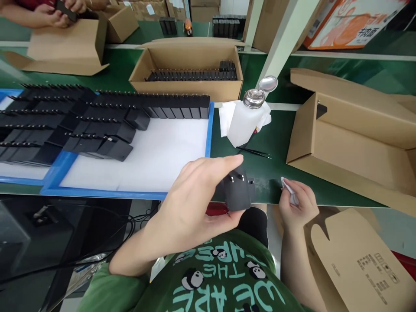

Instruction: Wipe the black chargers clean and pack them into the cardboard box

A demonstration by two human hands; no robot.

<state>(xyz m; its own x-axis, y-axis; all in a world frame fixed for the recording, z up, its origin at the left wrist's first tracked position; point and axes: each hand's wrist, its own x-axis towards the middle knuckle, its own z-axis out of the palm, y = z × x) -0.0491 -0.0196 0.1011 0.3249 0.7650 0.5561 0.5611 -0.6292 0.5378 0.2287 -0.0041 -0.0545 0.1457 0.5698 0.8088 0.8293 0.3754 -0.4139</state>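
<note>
Green shirt [221, 277] at bottom w/ pandas, reads "WE ARE THE" upside down. Orange-white box [354, 21] upper right w/ Chinese print. Small print on cardboard flap [357, 260] lower right, too tiny to read. Left hand [195, 195] mid-frame, grip shut round black plug block [238, 193], just over near edge of green worktop [279, 147]. Right hand [297, 208] beside it, grip pinching small white wipe [290, 190]. Blue-edged tray [209, 130] at left w/ rows of black blocks [81, 121]. White bottle [242, 123] & open brown box [182, 91] behind. Another person's hands [61, 15] upper left.
</note>
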